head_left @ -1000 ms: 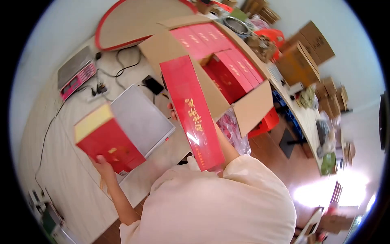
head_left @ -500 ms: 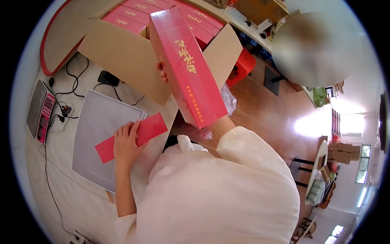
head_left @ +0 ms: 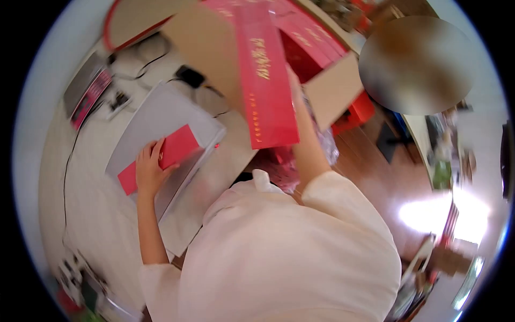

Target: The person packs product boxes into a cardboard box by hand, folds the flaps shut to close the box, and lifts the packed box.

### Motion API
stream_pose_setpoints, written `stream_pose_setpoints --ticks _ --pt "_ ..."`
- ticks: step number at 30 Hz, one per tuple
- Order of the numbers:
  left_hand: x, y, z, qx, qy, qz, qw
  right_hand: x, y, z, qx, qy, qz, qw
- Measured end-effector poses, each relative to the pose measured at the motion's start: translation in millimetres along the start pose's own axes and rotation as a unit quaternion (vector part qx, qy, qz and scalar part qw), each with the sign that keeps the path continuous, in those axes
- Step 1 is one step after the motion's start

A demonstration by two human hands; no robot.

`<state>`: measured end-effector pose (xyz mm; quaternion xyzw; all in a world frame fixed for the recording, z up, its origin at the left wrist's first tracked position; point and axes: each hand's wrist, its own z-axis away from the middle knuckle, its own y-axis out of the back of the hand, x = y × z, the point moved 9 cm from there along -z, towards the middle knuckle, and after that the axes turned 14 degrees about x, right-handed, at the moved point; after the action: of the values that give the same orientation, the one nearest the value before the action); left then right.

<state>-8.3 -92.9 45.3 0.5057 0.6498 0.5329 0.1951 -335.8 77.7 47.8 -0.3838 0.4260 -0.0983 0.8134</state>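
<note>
My left hand (head_left: 150,169) is closed over a slim red box (head_left: 179,146), which it holds on top of a flat grey slab (head_left: 198,121) on the table. On the other side, a long red gift box (head_left: 273,110) with gold lettering is held up by my right hand (head_left: 294,80), whose fingers are hidden behind it. That long box is tilted in front of an open cardboard carton (head_left: 335,91). Inside the carton lie several similar red boxes (head_left: 311,27) with gold lettering.
A scale (head_left: 91,96) with a pink keypad stands on the table's far left, with black cables and a black adapter (head_left: 190,76) nearby. Clear plastic wrap (head_left: 281,169) hangs by the table edge. A red stool (head_left: 357,112) stands beyond the carton.
The view has turned and is blurred. My right hand has swung the long red box more upright, in front of the carton. My left hand still holds the slim box on the slab.
</note>
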Motion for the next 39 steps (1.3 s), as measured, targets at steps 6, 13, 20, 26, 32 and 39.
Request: stream_pose_setpoints --ticks 6,13,20,26,32,39 --pt "-91 128 112 0.284 0.326 0.057 0.900 33 -53 46 -0.081 -0.042 0.157 0.983" --pt "-102 174 296 0.620 0.399 0.557 0.381 175 -160 134 -0.473 0.028 0.501 0.724" --pt "-71 167 340 0.704 0.438 0.459 0.318 317 -173 128 -0.684 -0.029 0.608 0.403" --pt "-77 129 352 0.719 0.433 0.488 0.239 374 -176 80 -0.652 -0.104 0.609 0.440" --pt "-67 118 368 0.733 0.466 0.442 0.222 365 -180 78 -0.649 0.089 0.621 0.430" --pt "-53 91 404 0.628 0.567 0.394 0.359 302 -153 113 -0.627 0.344 0.626 0.312"
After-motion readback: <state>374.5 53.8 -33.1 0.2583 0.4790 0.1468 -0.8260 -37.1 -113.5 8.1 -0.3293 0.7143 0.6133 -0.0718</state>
